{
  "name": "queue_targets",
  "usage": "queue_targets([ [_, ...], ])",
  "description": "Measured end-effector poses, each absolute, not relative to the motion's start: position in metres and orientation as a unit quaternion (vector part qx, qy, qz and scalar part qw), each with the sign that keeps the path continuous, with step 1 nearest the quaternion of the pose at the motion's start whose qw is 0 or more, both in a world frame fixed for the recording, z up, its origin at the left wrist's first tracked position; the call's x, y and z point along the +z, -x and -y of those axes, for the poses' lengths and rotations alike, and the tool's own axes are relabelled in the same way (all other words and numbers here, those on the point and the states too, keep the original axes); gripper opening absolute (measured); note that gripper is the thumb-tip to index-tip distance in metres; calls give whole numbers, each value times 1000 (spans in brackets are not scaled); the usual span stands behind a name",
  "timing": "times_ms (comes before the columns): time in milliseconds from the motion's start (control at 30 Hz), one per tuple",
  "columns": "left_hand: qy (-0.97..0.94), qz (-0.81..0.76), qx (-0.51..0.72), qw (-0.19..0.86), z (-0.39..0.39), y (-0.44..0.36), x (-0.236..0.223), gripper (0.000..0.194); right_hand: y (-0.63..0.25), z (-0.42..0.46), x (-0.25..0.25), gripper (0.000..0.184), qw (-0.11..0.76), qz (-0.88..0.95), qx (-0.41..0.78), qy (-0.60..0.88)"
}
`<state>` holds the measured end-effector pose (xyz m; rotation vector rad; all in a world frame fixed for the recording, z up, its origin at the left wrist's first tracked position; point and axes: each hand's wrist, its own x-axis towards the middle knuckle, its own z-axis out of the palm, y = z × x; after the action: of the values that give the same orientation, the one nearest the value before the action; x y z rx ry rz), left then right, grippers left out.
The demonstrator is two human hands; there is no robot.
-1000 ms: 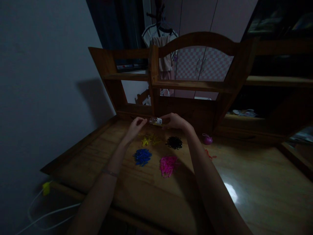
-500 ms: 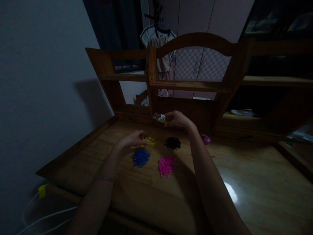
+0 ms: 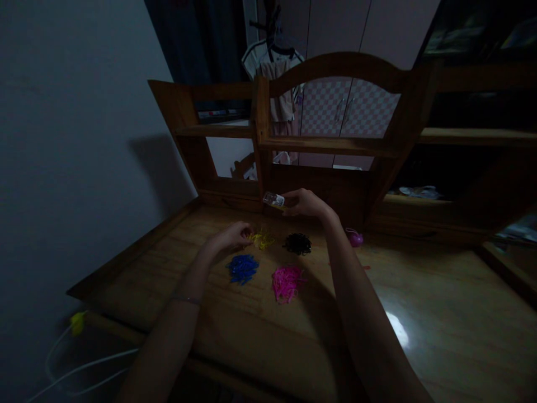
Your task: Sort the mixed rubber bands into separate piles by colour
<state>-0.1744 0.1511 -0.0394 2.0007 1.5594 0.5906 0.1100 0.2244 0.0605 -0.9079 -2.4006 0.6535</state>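
My left hand point(image 3: 238, 234) is closed at the left edge of a small pile of yellow rubber bands point(image 3: 263, 239), its fingertips pinched on some of them. Raised above the table, my right hand point(image 3: 305, 202) grips a small clear container point(image 3: 273, 200) with a white label; it is tilted sideways, and something yellowish shows at its lower side. Nearer to me lie a blue pile of bands point(image 3: 243, 269) and a pink pile point(image 3: 287, 283). A black pile point(image 3: 297, 243) sits to the right of the yellow one, below my right hand.
The wooden table point(image 3: 235, 330) has a shelf unit point(image 3: 327, 146) along its back. A round purple object point(image 3: 356, 239) with a loop lies beyond my right forearm. A wall point(image 3: 84, 140) borders the left, with white cables point(image 3: 92, 361) below the table edge.
My left hand's fingers have drawn together from a spread pose over the yellow bands, shifting slightly left. The right hand with the container stays nearly where it was.
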Motion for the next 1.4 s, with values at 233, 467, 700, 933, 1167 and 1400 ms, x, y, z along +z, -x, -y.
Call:
queue_targets([
  [233,-739,-570,229,277,-151,173,-34,20,-110,-223,60,59,229,878,246,341],
  [467,-730,-559,271,283,-147,171,-29,18,-110,-224,57,58,200,877,237,367],
  [700,-705,-539,373,270,-146,163,-14,18,-103,-225,52,56,132,890,192,393],
  [933,-647,-526,501,233,-157,155,-12,32,-94,-221,50,54,113,903,197,366],
  [1167,-662,-502,493,261,-151,150,-8,33,-88,-215,54,54,110,903,221,351],
  [1400,-663,-494,497,265,-145,145,-2,33,-85,-213,53,55,118,905,212,349],
])
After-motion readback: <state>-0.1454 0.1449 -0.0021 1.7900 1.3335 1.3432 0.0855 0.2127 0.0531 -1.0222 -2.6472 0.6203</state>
